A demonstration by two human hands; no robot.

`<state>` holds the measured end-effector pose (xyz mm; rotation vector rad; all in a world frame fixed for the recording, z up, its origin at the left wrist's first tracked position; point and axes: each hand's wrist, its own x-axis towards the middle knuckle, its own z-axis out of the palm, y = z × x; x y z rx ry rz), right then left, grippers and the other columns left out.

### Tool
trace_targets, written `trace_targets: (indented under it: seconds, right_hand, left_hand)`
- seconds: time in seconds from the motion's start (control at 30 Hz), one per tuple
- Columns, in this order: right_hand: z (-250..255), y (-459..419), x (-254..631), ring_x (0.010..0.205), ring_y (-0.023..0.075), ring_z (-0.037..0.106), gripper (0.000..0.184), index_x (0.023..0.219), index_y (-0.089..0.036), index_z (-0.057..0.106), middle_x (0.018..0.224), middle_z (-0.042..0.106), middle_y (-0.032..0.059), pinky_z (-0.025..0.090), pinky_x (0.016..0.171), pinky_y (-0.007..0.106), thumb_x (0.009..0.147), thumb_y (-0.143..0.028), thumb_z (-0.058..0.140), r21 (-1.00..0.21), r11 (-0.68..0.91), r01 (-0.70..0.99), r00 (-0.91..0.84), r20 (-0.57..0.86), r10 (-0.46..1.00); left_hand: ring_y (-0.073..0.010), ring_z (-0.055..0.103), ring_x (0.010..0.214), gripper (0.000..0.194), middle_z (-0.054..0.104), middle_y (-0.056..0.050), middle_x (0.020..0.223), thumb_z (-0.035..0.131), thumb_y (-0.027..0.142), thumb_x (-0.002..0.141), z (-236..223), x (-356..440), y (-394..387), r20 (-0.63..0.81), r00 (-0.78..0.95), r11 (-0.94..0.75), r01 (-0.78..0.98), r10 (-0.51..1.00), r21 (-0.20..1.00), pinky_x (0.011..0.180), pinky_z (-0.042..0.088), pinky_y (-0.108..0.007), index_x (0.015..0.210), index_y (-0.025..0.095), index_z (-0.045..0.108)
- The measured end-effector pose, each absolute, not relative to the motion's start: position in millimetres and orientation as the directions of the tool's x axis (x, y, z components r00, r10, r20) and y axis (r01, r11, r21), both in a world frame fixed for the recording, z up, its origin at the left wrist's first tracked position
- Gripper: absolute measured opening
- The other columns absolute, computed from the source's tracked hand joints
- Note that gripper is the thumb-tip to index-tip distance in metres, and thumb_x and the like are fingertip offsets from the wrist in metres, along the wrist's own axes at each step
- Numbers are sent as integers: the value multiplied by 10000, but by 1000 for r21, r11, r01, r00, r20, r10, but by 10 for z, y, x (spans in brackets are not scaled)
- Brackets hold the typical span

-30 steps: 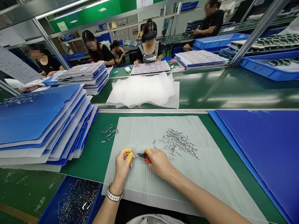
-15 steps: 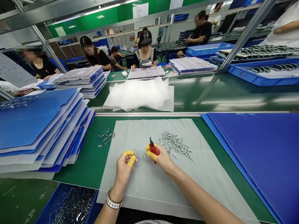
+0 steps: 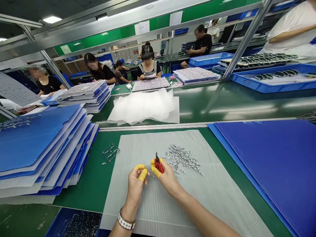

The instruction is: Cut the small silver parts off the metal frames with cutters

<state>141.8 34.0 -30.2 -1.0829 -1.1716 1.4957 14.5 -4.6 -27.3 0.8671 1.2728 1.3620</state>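
My right hand (image 3: 168,179), yellow covers on its fingertips, is closed around small red-handled side cutters (image 3: 159,165), their dark jaws pointing up and away. Beside it, my left hand (image 3: 135,184), also with yellow finger covers and a wristband, pinches thumb and forefinger together. A tiny shiny bit shows at those fingertips, too small to name. The two hands nearly meet over a white foam sheet (image 3: 197,204). Small silvery parts (image 3: 182,158) lie heaped just beyond the right hand, and a few more sit between the hands, partly hidden.
A small wire-like frame with parts (image 3: 111,152) lies left on the green table. Stacked blue and white sheets (image 3: 39,141) rise at the left; blue sheets (image 3: 269,158) lie right. A blue bin (image 3: 79,223) sits below left. White sheets (image 3: 145,105) and co-workers are across the bench.
My left hand has moved right and my right hand slightly left, closing the gap between them. The cutters moved along with the right hand. The camera view has shifted a little.
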Motion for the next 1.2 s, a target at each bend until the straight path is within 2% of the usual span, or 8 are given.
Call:
trace_targets:
  seconds: [0.3,0.63,0.73,0.83,0.93,1.0,1.1,1.2]
  right_hand:
    - [-331,301,1345,805,185,575,432,929,-196,563,896,607,38,456,731,313,667,-517,686,-975,-146,-166,-170,-118,978]
    - [-371,261,1272,784,185,585,354,936,-200,538,886,605,41,477,729,329,726,-470,629,-979,-133,-155,-140,-111,984]
    - [-364,258,1308,796,186,590,291,959,-202,527,900,615,43,475,731,324,770,-417,575,-994,-73,-80,-140,-61,988]
    - [-278,293,1460,766,183,584,230,973,-208,536,849,629,31,458,698,314,786,-342,548,-985,59,161,-243,19,970]
    - [-124,360,1695,719,176,554,190,961,-208,565,812,625,34,414,664,301,787,-283,545,-834,308,458,-422,101,901]
    - [-22,403,1839,707,178,538,158,925,-205,579,770,612,34,384,650,294,795,-290,549,-694,432,576,-491,129,862]
    - [78,442,1971,694,181,526,119,858,-208,582,715,589,26,344,636,287,799,-310,562,-523,526,671,-547,129,827]
    - [111,446,2011,705,178,529,107,843,-210,586,733,592,27,320,641,285,785,-300,587,-422,573,702,-576,136,806]
  left_hand:
    - [-51,421,464,204,629,-2,687,636,321,765,-283,209,-10,-146,-222,86,-260,964,962,502,336,-200,866,150,589]
    - [-52,414,428,311,592,22,592,712,391,678,-333,238,46,-240,-256,170,-269,936,948,447,300,-192,825,140,602]
    - [-70,473,493,295,611,7,638,731,374,656,-347,248,60,-218,-289,146,-251,932,957,476,337,-192,804,142,622]
    - [-109,554,631,264,653,-30,763,737,344,653,-343,221,48,-157,-303,94,-213,940,973,558,405,-207,805,150,643]
    - [-94,536,570,226,671,-45,819,690,337,713,-337,165,20,-135,-223,92,-190,966,977,560,422,-227,834,156,631]
    - [-79,512,509,210,675,-44,808,664,337,742,-336,134,2,-129,-180,96,-183,975,978,542,421,-234,840,159,613]
    - [-90,529,520,205,669,-37,765,664,335,746,-341,119,-23,-97,-170,68,-169,981,983,547,428,-237,833,162,597]
    - [-104,551,565,192,662,-34,747,661,325,753,-348,126,-48,-79,-160,56,-144,984,988,590,446,-245,835,163,598]
